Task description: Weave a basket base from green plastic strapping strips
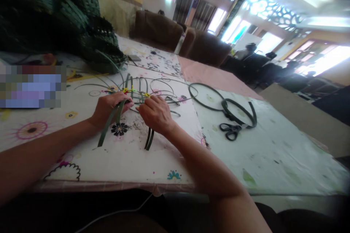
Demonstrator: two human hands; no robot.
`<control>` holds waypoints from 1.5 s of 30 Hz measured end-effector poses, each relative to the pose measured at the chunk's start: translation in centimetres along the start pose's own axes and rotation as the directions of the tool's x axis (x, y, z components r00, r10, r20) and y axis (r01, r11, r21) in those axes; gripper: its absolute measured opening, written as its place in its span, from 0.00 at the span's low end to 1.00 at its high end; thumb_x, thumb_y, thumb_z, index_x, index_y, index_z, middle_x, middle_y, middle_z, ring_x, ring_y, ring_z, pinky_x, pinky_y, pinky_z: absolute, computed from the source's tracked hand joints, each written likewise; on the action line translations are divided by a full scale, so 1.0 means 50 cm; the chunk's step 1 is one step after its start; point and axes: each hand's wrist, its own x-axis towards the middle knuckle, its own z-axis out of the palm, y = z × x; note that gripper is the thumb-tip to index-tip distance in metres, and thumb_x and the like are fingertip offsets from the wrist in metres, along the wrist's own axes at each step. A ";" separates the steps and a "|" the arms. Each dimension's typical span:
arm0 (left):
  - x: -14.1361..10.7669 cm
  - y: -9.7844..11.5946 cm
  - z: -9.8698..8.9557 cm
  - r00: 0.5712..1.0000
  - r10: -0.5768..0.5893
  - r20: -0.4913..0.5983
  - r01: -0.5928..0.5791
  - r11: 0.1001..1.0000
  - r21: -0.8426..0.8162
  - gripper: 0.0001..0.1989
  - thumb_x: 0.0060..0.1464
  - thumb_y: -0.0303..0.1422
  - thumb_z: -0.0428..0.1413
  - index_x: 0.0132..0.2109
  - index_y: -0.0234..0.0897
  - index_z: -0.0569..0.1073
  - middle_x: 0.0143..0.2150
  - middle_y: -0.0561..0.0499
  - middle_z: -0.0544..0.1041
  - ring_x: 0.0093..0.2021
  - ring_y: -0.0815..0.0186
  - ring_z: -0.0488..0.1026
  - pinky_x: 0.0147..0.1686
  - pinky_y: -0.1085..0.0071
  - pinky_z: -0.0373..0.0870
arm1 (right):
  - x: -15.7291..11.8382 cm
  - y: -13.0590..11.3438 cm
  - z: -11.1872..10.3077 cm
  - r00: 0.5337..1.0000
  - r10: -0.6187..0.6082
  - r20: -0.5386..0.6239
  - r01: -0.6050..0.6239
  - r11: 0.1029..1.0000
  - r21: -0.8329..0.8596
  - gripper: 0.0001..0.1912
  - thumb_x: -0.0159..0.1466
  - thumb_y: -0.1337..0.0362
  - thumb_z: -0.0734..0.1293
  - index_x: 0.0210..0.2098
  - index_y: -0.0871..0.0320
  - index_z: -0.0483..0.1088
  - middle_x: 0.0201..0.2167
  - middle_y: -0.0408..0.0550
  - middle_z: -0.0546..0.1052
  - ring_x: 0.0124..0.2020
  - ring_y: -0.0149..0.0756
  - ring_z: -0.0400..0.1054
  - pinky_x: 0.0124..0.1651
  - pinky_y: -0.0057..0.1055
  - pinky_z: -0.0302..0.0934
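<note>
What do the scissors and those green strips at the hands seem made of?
Scissors: handles look like smooth black plastic, from the thick rounded loops; the rest unclear.
Strips: probably satin green plastic, from their even width and smooth curves, though not certain.

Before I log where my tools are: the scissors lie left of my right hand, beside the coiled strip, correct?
The side is wrong: the head view shows the scissors right of your right hand, beside the coiled strip.

No legible text — no labels, brands or numbers readable; no signs either
</note>
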 end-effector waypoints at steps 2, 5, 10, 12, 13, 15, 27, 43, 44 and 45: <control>0.001 -0.005 0.001 1.000 -0.003 -0.018 0.004 1.000 0.003 0.12 0.65 0.43 0.57 0.39 0.41 0.78 0.37 0.50 0.82 0.38 0.62 0.79 0.41 0.69 0.74 | 0.003 -0.009 0.001 0.996 0.080 0.045 -0.079 0.997 -0.020 0.20 0.77 0.66 0.56 0.36 0.57 0.77 0.35 0.52 0.75 0.41 0.41 0.63 0.44 0.37 0.50; 0.001 -0.009 0.004 0.999 -0.014 -0.048 0.013 1.000 -0.015 0.12 0.66 0.43 0.57 0.39 0.41 0.78 0.37 0.50 0.82 0.38 0.62 0.79 0.41 0.68 0.74 | 0.004 -0.014 0.002 0.983 0.182 0.036 -0.180 0.982 -0.056 0.19 0.75 0.71 0.55 0.41 0.58 0.78 0.38 0.54 0.77 0.45 0.43 0.65 0.46 0.38 0.50; -0.001 -0.014 0.007 0.996 -0.027 -0.085 0.023 0.998 -0.051 0.11 0.66 0.41 0.58 0.39 0.41 0.79 0.38 0.51 0.82 0.38 0.63 0.79 0.42 0.68 0.74 | 0.003 -0.003 0.011 0.983 0.177 -0.050 -0.176 0.984 0.018 0.16 0.76 0.68 0.57 0.49 0.59 0.77 0.47 0.56 0.80 0.55 0.45 0.65 0.54 0.39 0.53; -0.002 -0.015 0.007 0.997 -0.021 -0.079 0.017 0.998 -0.054 0.11 0.65 0.42 0.58 0.40 0.41 0.79 0.38 0.51 0.82 0.39 0.63 0.79 0.42 0.68 0.74 | 0.004 0.001 0.018 0.980 0.192 -0.052 -0.186 0.978 0.095 0.15 0.76 0.66 0.59 0.49 0.58 0.78 0.48 0.55 0.80 0.54 0.44 0.66 0.55 0.38 0.55; -0.002 -0.014 0.007 0.997 -0.013 -0.070 0.009 0.999 -0.054 0.11 0.65 0.42 0.59 0.40 0.41 0.79 0.37 0.51 0.82 0.39 0.63 0.79 0.42 0.68 0.74 | 0.006 0.003 0.021 0.978 0.206 -0.038 -0.199 0.971 0.133 0.14 0.76 0.65 0.60 0.47 0.58 0.78 0.48 0.55 0.80 0.53 0.43 0.67 0.55 0.38 0.55; -0.002 -0.012 0.006 0.998 0.002 -0.060 -0.005 0.999 -0.050 0.11 0.65 0.42 0.58 0.39 0.41 0.79 0.37 0.51 0.82 0.39 0.63 0.79 0.42 0.68 0.74 | 0.009 0.002 0.023 0.972 0.233 0.018 -0.232 0.952 0.202 0.14 0.75 0.63 0.62 0.45 0.58 0.79 0.45 0.54 0.80 0.49 0.41 0.69 0.52 0.35 0.57; -0.007 0.025 0.018 0.940 -0.341 -0.001 0.341 0.939 -0.056 0.15 0.61 0.45 0.55 0.34 0.39 0.77 0.42 0.50 0.83 0.44 0.59 0.79 0.47 0.65 0.72 | 0.018 -0.011 0.013 0.947 0.221 0.233 -0.300 0.865 0.402 0.12 0.72 0.66 0.63 0.40 0.56 0.80 0.37 0.47 0.83 0.37 0.35 0.73 0.38 0.29 0.53; 0.002 0.031 -0.009 0.808 -0.545 0.223 0.572 0.817 -0.074 0.17 0.54 0.49 0.57 0.38 0.40 0.79 0.38 0.51 0.82 0.40 0.56 0.77 0.44 0.63 0.69 | 0.003 0.092 0.016 0.943 0.053 0.329 -0.256 0.747 0.614 0.15 0.68 0.73 0.67 0.50 0.59 0.80 0.40 0.47 0.84 0.38 0.31 0.73 0.46 0.29 0.63; 0.002 0.032 -0.008 0.804 -0.548 0.230 0.574 0.816 -0.065 0.17 0.54 0.49 0.57 0.38 0.40 0.80 0.38 0.51 0.82 0.40 0.56 0.77 0.44 0.63 0.69 | 0.002 0.093 0.016 0.941 0.005 0.339 -0.226 0.756 0.615 0.16 0.68 0.73 0.66 0.52 0.58 0.80 0.42 0.47 0.84 0.40 0.32 0.74 0.48 0.29 0.63; 0.002 0.033 -0.008 0.803 -0.548 0.236 0.574 0.817 -0.057 0.17 0.54 0.49 0.57 0.38 0.40 0.80 0.38 0.51 0.82 0.41 0.56 0.77 0.44 0.63 0.69 | 0.000 0.092 0.017 0.936 -0.036 0.351 -0.200 0.766 0.611 0.18 0.67 0.73 0.66 0.53 0.57 0.80 0.44 0.47 0.84 0.42 0.32 0.74 0.49 0.29 0.63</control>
